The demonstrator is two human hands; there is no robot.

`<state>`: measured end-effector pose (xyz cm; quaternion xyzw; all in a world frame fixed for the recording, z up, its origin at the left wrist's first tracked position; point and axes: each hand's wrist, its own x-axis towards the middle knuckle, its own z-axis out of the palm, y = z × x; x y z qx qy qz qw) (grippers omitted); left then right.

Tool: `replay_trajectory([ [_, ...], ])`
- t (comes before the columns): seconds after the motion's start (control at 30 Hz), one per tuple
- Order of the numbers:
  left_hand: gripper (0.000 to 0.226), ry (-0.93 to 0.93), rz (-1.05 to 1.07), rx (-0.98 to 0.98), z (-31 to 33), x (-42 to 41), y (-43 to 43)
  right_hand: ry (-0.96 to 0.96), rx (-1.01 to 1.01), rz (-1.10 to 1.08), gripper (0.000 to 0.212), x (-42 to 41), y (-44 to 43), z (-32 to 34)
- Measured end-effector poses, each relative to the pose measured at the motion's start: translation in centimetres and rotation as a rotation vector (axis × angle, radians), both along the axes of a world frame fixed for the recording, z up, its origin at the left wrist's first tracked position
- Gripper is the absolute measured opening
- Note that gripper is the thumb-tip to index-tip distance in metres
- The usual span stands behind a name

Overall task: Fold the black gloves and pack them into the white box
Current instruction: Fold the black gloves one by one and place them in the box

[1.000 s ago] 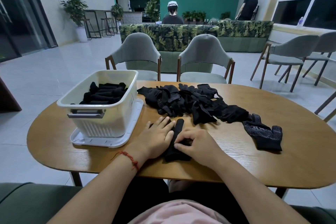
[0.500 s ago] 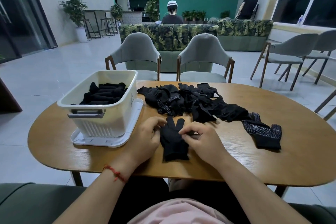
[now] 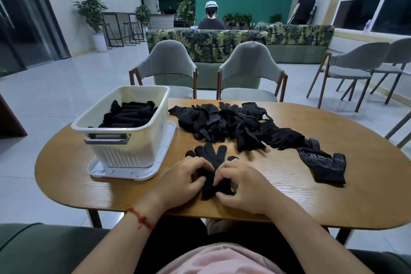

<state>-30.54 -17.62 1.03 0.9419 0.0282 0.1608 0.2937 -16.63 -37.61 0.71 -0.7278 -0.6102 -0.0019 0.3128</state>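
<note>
Two hands (image 3: 182, 181) pinch one glove (image 3: 211, 156) — folding.

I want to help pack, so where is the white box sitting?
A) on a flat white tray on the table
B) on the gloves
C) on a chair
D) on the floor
A: the white box stands on a flat white tray on the wooden table, left of the glove pile.

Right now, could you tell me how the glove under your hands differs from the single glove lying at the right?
The glove under the hands is gripped at its lower part by the left hand and right hand; the single glove lies untouched. The held glove shows plain black fabric, the single one white grip dots and a printed mark. Both are black and rest on the table.
</note>
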Motion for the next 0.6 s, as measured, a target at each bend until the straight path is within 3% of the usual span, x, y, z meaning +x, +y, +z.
replay_trajectory([
  [0.13,0.05,-0.015,-0.006,-0.034,0.1,-0.3,-0.13,-0.163,0.071,-0.061,0.009,-0.45,0.15,-0.64],
  [0.3,0.053,-0.011,-0.04,0.03,-0.07,-0.02,-0.05,-0.193,0.089,-0.1,0.009,-0.56,0.31,-0.82],
  [0.6,0.026,-0.028,-0.037,0.106,-0.57,0.59,-0.03,0.183,0.167,-0.076,0.008,-0.01,-0.02,0.03],
])
